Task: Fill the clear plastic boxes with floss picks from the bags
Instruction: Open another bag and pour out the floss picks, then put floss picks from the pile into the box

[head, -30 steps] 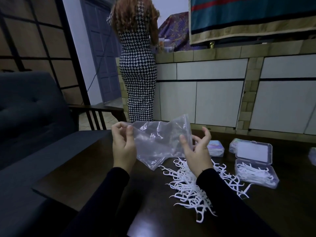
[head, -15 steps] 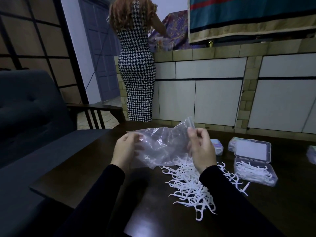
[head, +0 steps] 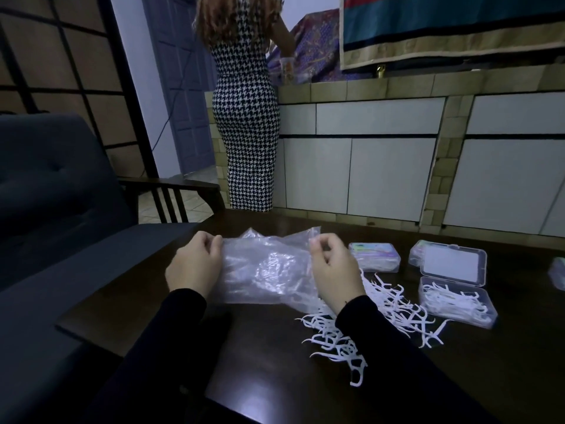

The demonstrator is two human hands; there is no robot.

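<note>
Both hands, left (head: 195, 264) and right (head: 333, 270), pinch the emptied clear bag (head: 266, 267) by its ends above the dark worktop (head: 275, 362); floss picks (head: 345, 332) lie heaped beside an open, part-filled box (head: 458, 304). The trailing bag or a sleeve could scatter them floorward.

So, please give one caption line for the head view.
Both hands hold an emptied clear bag above loose floss picks.
</note>
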